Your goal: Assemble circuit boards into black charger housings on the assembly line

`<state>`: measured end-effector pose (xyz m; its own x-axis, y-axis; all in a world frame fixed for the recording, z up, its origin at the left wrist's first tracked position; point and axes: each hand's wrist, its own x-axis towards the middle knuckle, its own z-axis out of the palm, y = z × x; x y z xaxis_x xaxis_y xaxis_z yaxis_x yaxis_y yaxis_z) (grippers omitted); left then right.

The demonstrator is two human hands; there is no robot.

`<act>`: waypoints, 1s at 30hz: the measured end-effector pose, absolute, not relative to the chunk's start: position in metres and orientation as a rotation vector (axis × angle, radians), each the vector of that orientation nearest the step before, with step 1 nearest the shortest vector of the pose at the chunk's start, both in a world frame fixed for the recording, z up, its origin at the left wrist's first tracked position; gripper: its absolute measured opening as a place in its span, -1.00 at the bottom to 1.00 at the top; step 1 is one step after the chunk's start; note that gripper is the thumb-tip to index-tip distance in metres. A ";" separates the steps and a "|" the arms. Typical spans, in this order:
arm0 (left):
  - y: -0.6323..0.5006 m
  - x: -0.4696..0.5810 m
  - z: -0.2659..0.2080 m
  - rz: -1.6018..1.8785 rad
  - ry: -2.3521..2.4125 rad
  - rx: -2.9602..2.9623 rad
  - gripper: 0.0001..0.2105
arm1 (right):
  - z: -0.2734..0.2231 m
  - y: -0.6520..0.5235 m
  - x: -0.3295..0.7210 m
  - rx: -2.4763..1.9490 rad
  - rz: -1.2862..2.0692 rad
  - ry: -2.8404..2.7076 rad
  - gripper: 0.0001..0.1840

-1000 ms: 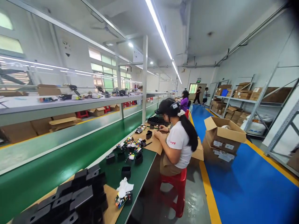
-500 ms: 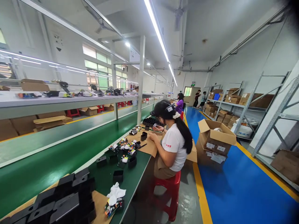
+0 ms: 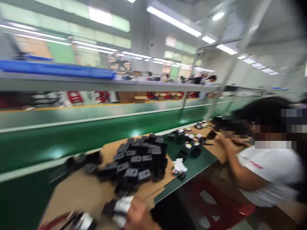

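At the bottom of the view my right hand (image 3: 139, 214) reaches in from the lower right, its fingers closed on a white, crumpled-looking piece (image 3: 123, 204). A dark part (image 3: 109, 207) touches or lies just left of that piece; motion blur hides its exact kind. Lower left of the hand, another white and black item (image 3: 83, 221) lies on the brown cardboard (image 3: 79, 188) beside a red, cable-like curve (image 3: 54, 222). Beyond the hand is a pile of black plastic housings (image 3: 131, 172). My left hand is out of view.
Right of the pile, small circuit boards with a white wad (image 3: 179, 165) lie on the green bench (image 3: 194, 167). Farther along are more boards and black housings. A co-worker in a white shirt (image 3: 266, 172) sits at the right on a red stool (image 3: 223, 201). A raised shelf (image 3: 144, 85) runs behind.
The view has swung left and down, so the housings and co-worker appear farther right and the blue aisle is gone. My right hand with the white piece has come into view.
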<state>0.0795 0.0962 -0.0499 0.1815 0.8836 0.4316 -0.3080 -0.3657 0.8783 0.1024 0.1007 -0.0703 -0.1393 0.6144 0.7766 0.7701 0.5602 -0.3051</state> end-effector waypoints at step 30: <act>-0.016 -0.050 -0.047 1.249 0.480 -0.330 -0.53 | -0.121 0.091 0.092 -1.297 0.260 -1.714 -0.78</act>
